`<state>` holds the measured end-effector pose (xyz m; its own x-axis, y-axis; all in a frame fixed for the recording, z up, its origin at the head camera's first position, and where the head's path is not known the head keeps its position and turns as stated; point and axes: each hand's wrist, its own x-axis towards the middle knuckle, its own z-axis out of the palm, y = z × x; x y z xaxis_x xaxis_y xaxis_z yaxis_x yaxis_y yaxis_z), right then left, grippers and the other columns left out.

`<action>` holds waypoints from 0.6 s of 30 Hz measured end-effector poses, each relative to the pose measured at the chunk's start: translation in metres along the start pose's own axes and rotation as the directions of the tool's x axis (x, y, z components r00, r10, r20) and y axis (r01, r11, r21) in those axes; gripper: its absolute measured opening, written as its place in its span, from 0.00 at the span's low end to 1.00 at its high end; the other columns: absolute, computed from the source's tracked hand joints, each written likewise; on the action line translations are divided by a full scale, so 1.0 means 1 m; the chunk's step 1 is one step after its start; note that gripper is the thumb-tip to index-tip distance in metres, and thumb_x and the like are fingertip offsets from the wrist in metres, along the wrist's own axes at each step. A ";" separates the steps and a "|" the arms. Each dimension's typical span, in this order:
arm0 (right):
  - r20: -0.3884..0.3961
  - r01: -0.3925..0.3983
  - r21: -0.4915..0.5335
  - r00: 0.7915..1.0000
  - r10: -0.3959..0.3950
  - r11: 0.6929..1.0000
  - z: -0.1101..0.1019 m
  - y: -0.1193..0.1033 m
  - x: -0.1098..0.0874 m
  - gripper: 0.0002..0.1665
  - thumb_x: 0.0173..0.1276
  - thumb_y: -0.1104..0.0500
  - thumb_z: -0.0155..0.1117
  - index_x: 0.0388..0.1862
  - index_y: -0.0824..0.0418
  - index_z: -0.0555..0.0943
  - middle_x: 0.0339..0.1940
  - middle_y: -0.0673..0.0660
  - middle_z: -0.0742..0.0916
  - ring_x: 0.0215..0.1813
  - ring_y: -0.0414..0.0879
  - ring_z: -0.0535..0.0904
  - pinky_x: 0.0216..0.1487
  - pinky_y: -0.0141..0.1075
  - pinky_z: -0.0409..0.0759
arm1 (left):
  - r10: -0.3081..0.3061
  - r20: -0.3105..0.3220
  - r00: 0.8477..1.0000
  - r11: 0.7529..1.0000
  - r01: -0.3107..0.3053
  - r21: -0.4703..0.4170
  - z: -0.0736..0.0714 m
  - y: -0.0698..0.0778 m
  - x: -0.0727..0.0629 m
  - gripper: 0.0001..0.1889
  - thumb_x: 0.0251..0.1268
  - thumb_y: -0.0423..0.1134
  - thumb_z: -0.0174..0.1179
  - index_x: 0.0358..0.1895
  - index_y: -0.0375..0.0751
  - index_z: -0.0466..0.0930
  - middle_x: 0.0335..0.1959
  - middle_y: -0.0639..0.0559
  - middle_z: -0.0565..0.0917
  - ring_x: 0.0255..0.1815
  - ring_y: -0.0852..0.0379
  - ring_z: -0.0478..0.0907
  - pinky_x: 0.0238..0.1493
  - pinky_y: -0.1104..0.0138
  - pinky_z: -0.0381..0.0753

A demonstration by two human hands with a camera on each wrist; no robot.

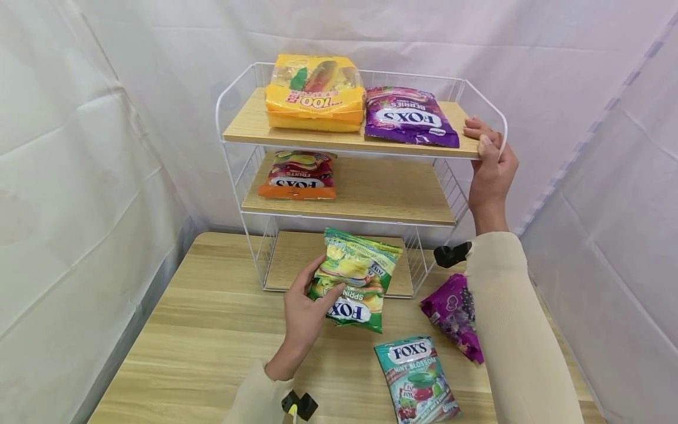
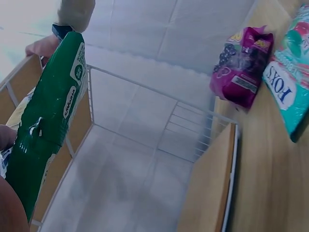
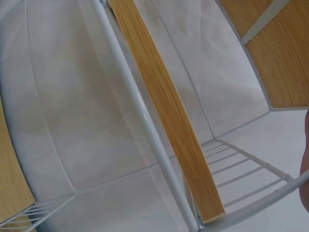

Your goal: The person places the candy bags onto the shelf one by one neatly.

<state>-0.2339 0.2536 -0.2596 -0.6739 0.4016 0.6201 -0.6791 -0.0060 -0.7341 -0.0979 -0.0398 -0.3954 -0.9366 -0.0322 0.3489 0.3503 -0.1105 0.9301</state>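
Observation:
In the head view my left hand (image 1: 304, 309) holds a green Fox's candy bag (image 1: 362, 274), thumb across its front. The bag is lifted in front of the bottom level of a three-tier shelf rack (image 1: 349, 218). From the side, the left wrist view shows the green bag (image 2: 50, 106) with part of the hand at the left edge. My right hand (image 1: 492, 168) grips the top board's right front corner, fingers on top and thumb at the edge. Only a sliver of that hand (image 3: 304, 169) enters the right wrist view.
A yellow candy bag (image 1: 315, 97) and a purple Fox's bag (image 1: 408, 118) lie on the top tier. On the middle tier is a red-orange Fox's bag (image 1: 301, 175). A teal Fox's bag (image 1: 418, 380) and a magenta bag (image 1: 452, 315), partly behind the right sleeve, lie on the table (image 1: 201, 330).

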 end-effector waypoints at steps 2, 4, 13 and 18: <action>-0.002 -0.001 0.004 1.000 0.001 1.000 0.000 0.000 0.000 0.19 0.67 0.60 0.47 0.40 0.68 0.85 0.56 0.63 0.81 0.65 0.48 0.71 0.60 0.37 0.72 | 0.008 0.006 1.000 1.000 -0.008 -0.005 0.003 0.004 0.004 0.29 0.54 0.24 0.67 0.63 0.30 0.71 0.58 0.40 0.77 0.52 0.48 0.78 0.44 0.67 0.81; -0.003 -0.002 0.006 1.000 0.002 1.000 -0.001 0.000 0.001 0.19 0.67 0.60 0.47 0.40 0.68 0.85 0.56 0.63 0.81 0.65 0.48 0.71 0.60 0.37 0.73 | 0.016 0.006 1.000 1.000 -0.016 0.000 0.006 0.009 0.009 0.29 0.55 0.25 0.66 0.63 0.31 0.71 0.57 0.41 0.77 0.51 0.49 0.78 0.44 0.66 0.81; 0.004 0.001 0.008 1.000 -0.001 1.000 0.000 -0.001 0.000 0.19 0.68 0.60 0.47 0.40 0.68 0.85 0.56 0.63 0.81 0.65 0.47 0.71 0.60 0.37 0.72 | 0.054 -0.001 0.999 0.998 -0.054 0.033 0.023 0.022 0.033 0.29 0.56 0.27 0.67 0.63 0.34 0.71 0.59 0.43 0.76 0.53 0.51 0.77 0.49 0.62 0.79; 0.008 0.004 -0.004 1.000 -0.004 1.000 0.000 -0.001 0.000 0.19 0.68 0.60 0.47 0.40 0.67 0.85 0.56 0.63 0.81 0.65 0.48 0.71 0.60 0.37 0.72 | 0.089 -0.009 0.996 0.995 -0.089 0.049 0.029 0.012 0.046 0.29 0.56 0.33 0.69 0.64 0.41 0.72 0.60 0.48 0.75 0.56 0.54 0.75 0.53 0.61 0.77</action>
<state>-0.2332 0.2538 -0.2593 -0.6732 0.3947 0.6253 -0.6808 -0.0009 -0.7324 -0.1368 -0.0138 -0.3652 -0.9015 -0.0513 0.4296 0.4322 -0.0585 0.8999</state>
